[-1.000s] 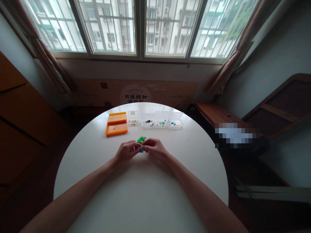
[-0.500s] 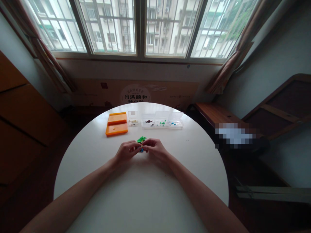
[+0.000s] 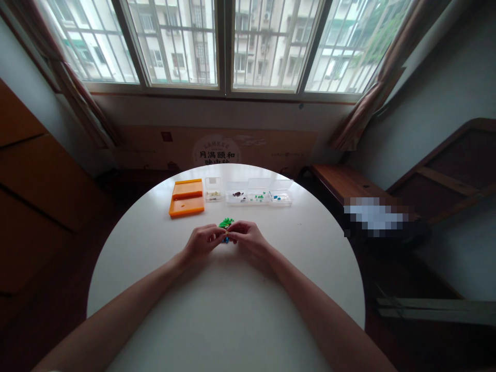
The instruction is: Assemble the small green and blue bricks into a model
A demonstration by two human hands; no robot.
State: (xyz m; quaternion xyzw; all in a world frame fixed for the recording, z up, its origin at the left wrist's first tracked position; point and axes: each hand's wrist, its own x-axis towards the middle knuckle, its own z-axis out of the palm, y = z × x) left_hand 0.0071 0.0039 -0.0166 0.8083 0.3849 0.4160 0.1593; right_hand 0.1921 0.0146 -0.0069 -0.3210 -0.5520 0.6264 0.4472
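At the middle of the white round table (image 3: 232,310), my two hands meet around a small building-block model (image 3: 227,222). Its top is bright green, with some blue low down and a hint of brown between. My left hand (image 3: 201,240) has its fingers closed on the model's left side. From the other side my right hand (image 3: 247,235) pinches it with thumb and forefinger. A tiny yellowish spot shows between the fingertips, too small to name. Much of the model's lower part is hidden by my fingers.
Beyond my hands lie an open orange case (image 3: 186,205), a clear box of pale pieces (image 3: 213,192), and clear boxes with dark and green pieces (image 3: 248,199) and blue pieces (image 3: 280,199). A wooden bench (image 3: 341,181) stands right of the table.
Both hands stay around the model, with only a very slight shift of the fingertips. The boxes and the orange case have not moved on the table.
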